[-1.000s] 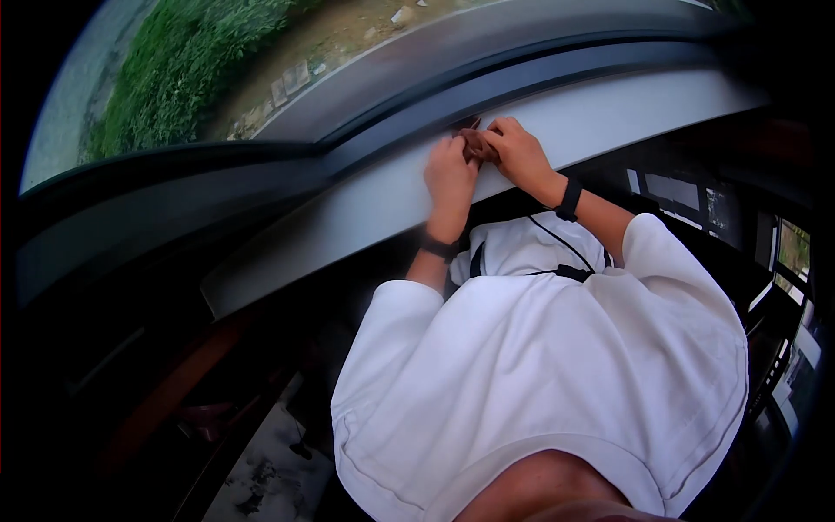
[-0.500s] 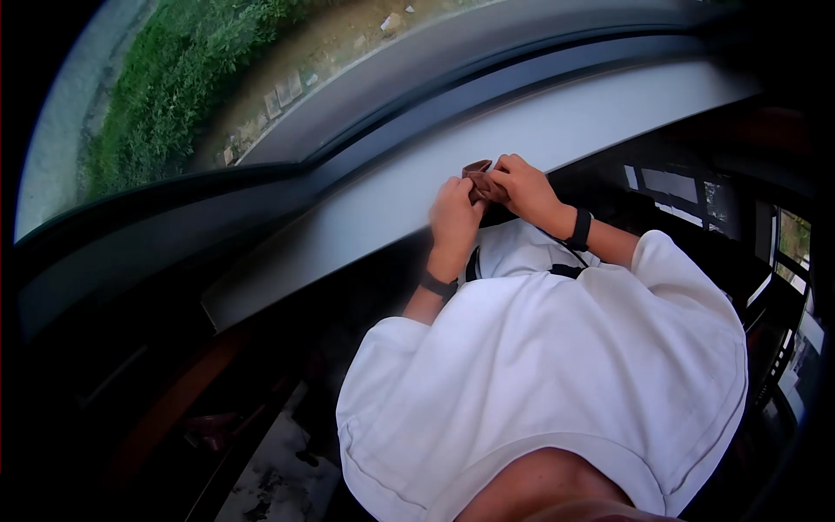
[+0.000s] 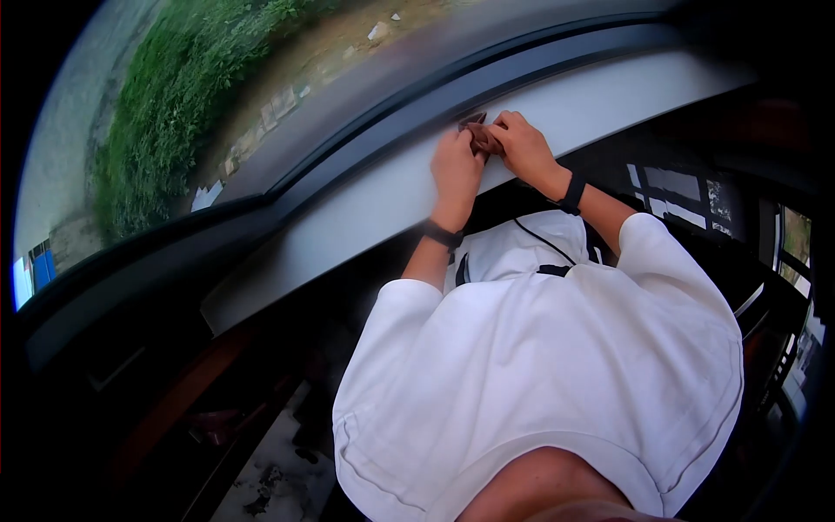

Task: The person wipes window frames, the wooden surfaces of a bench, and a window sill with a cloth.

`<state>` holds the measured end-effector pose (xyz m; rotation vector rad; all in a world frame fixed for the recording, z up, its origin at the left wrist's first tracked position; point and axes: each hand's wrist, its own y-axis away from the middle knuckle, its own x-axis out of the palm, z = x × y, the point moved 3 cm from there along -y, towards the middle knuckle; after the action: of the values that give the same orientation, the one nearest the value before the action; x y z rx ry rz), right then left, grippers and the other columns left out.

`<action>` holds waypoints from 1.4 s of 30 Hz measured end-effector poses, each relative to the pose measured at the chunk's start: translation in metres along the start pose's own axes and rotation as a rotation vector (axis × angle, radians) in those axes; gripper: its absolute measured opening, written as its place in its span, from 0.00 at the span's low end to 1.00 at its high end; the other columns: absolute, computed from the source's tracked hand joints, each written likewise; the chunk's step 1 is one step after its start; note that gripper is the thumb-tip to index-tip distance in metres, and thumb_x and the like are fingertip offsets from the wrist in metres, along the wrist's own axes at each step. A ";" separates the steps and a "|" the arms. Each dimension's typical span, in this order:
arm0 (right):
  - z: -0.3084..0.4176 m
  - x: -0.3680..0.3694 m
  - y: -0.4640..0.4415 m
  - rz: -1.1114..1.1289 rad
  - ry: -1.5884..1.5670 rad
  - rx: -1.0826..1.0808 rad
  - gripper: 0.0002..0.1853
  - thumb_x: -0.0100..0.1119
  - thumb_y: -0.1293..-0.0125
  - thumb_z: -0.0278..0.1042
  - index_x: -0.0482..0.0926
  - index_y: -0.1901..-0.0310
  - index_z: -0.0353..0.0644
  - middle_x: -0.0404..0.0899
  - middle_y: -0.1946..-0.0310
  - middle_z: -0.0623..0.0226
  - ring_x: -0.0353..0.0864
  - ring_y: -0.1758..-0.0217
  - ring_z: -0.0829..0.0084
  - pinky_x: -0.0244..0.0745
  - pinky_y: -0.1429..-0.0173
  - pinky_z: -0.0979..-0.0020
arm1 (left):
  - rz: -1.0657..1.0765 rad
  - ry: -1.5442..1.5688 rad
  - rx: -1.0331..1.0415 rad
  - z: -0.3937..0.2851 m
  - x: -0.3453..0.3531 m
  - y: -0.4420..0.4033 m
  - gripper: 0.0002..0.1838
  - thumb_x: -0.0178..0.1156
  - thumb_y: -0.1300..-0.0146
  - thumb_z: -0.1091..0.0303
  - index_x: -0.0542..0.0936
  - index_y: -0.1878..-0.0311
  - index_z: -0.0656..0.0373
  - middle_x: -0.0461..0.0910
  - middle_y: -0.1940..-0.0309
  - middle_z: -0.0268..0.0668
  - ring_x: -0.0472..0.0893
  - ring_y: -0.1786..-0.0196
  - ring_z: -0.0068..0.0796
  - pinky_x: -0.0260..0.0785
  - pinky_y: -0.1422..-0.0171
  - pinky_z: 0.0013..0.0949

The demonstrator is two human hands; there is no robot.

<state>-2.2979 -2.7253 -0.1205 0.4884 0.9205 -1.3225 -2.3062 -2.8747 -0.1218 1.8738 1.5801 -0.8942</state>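
Note:
A small brown folded piece (image 3: 484, 137), perhaps paper or leather, is held up over the white window sill. My left hand (image 3: 456, 174) grips its left side with bent fingers. On the right, my right hand (image 3: 527, 150) pinches the same piece between thumb and fingers. One pointed edge of the piece sticks up between the hands. The fingers cover much of it, so its full shape cannot be made out. Both wrists wear black bands.
Beneath the hands runs a white sill (image 3: 374, 213), with a dark window frame (image 3: 348, 165) behind it. Green bushes (image 3: 178, 104) and a road lie outside. A glossy dark surface (image 3: 678, 191) with window reflections is at the right.
Both hands, still on the brown piece, have moved up in the view, farther over the sill and closer to the window frame. The camera view has shifted slightly.

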 end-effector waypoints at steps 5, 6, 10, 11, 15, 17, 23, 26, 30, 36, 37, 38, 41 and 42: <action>-0.017 -0.041 0.057 0.083 -0.043 0.029 0.11 0.60 0.45 0.20 0.79 0.61 0.47 0.74 0.63 0.65 0.76 0.55 0.59 0.78 0.56 0.60 | 0.111 -0.023 0.010 -0.046 0.030 0.039 0.11 0.71 0.47 0.69 0.80 0.61 0.57 0.79 0.61 0.41 0.80 0.55 0.48 0.74 0.54 0.47; -0.020 -0.043 0.065 0.103 -0.064 0.022 0.11 0.61 0.45 0.19 0.80 0.61 0.46 0.74 0.62 0.64 0.76 0.54 0.59 0.78 0.55 0.60 | 0.091 -0.016 0.000 -0.051 0.031 0.048 0.10 0.70 0.46 0.68 0.81 0.62 0.57 0.79 0.63 0.41 0.80 0.57 0.48 0.74 0.55 0.46; -0.039 -0.049 0.068 0.135 -0.160 -0.024 0.12 0.63 0.48 0.18 0.79 0.61 0.43 0.75 0.61 0.62 0.76 0.54 0.57 0.77 0.54 0.60 | 0.103 -0.055 -0.101 -0.065 0.040 0.054 0.10 0.70 0.45 0.67 0.81 0.61 0.57 0.79 0.63 0.41 0.80 0.57 0.48 0.74 0.55 0.46; -0.045 -0.053 0.064 0.136 -0.182 -0.031 0.12 0.63 0.48 0.18 0.79 0.62 0.43 0.74 0.61 0.62 0.76 0.54 0.57 0.77 0.54 0.60 | 0.127 -0.078 -0.137 -0.070 0.044 0.051 0.12 0.71 0.45 0.67 0.80 0.61 0.58 0.79 0.61 0.41 0.79 0.55 0.48 0.74 0.54 0.47; -0.078 -0.069 0.045 0.046 -0.184 -0.040 0.11 0.62 0.48 0.17 0.79 0.64 0.43 0.74 0.63 0.63 0.75 0.55 0.58 0.76 0.55 0.60 | 0.061 -0.089 -0.116 -0.091 0.065 0.017 0.11 0.70 0.44 0.67 0.80 0.61 0.57 0.80 0.61 0.42 0.80 0.55 0.49 0.74 0.54 0.47; -0.104 -0.081 0.032 -0.001 -0.171 -0.037 0.11 0.61 0.49 0.17 0.79 0.65 0.44 0.74 0.63 0.64 0.75 0.55 0.58 0.76 0.56 0.60 | 0.020 -0.110 -0.053 -0.103 0.083 -0.012 0.10 0.69 0.45 0.67 0.81 0.61 0.57 0.80 0.61 0.42 0.80 0.55 0.49 0.74 0.54 0.47; -0.160 -0.123 0.041 -0.096 0.027 0.088 0.14 0.63 0.47 0.17 0.80 0.59 0.43 0.76 0.60 0.64 0.77 0.52 0.57 0.77 0.53 0.60 | 0.025 -0.065 0.064 -0.155 0.130 -0.057 0.07 0.69 0.44 0.67 0.84 0.62 0.55 0.81 0.62 0.42 0.82 0.56 0.49 0.75 0.53 0.46; -0.159 -0.131 0.062 -0.039 0.018 0.115 0.12 0.63 0.47 0.19 0.79 0.62 0.47 0.75 0.61 0.64 0.77 0.53 0.56 0.78 0.55 0.58 | 0.077 -0.026 0.115 -0.161 0.137 -0.040 0.12 0.71 0.47 0.68 0.80 0.61 0.57 0.80 0.61 0.41 0.80 0.55 0.48 0.75 0.55 0.48; -0.126 -0.120 0.079 0.016 -0.064 0.081 0.10 0.63 0.47 0.19 0.77 0.66 0.46 0.74 0.63 0.66 0.76 0.54 0.60 0.77 0.57 0.61 | 0.137 -0.025 -0.010 -0.147 0.117 0.001 0.12 0.71 0.47 0.67 0.80 0.61 0.58 0.79 0.60 0.40 0.80 0.55 0.48 0.75 0.54 0.47; -0.095 -0.082 0.057 0.074 -0.174 0.013 0.14 0.62 0.48 0.17 0.80 0.60 0.44 0.74 0.62 0.64 0.75 0.54 0.58 0.76 0.54 0.60 | 0.080 -0.044 -0.115 -0.106 0.081 0.014 0.12 0.70 0.45 0.66 0.80 0.61 0.58 0.80 0.61 0.43 0.80 0.55 0.49 0.74 0.54 0.47; -0.094 -0.080 0.050 0.075 -0.161 0.009 0.14 0.62 0.48 0.17 0.80 0.61 0.44 0.74 0.62 0.64 0.75 0.54 0.58 0.76 0.54 0.60 | 0.069 -0.061 -0.119 -0.104 0.080 0.009 0.12 0.70 0.45 0.66 0.80 0.61 0.58 0.80 0.61 0.43 0.81 0.55 0.49 0.74 0.53 0.47; -0.096 -0.078 0.042 0.075 -0.147 0.004 0.14 0.62 0.49 0.16 0.80 0.61 0.44 0.74 0.62 0.64 0.75 0.54 0.58 0.76 0.54 0.60 | 0.056 -0.076 -0.122 -0.102 0.081 0.002 0.11 0.70 0.45 0.66 0.81 0.61 0.58 0.80 0.61 0.43 0.81 0.55 0.49 0.74 0.53 0.48; -0.114 -0.078 0.025 0.006 -0.076 0.005 0.13 0.62 0.47 0.16 0.80 0.61 0.43 0.74 0.61 0.62 0.76 0.53 0.57 0.76 0.52 0.60 | 0.020 -0.044 -0.083 -0.105 0.088 -0.026 0.11 0.71 0.45 0.66 0.82 0.61 0.58 0.81 0.61 0.43 0.81 0.56 0.50 0.74 0.53 0.48; -0.123 -0.081 0.023 -0.009 -0.052 0.018 0.13 0.63 0.47 0.17 0.80 0.60 0.43 0.75 0.61 0.62 0.76 0.52 0.56 0.76 0.51 0.59 | 0.011 -0.017 -0.061 -0.110 0.093 -0.035 0.11 0.71 0.46 0.66 0.82 0.61 0.57 0.81 0.60 0.43 0.81 0.56 0.50 0.74 0.53 0.48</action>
<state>-2.3101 -2.5775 -0.1307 0.4623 0.8692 -1.3472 -2.3145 -2.7272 -0.1218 1.8266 1.5678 -0.8448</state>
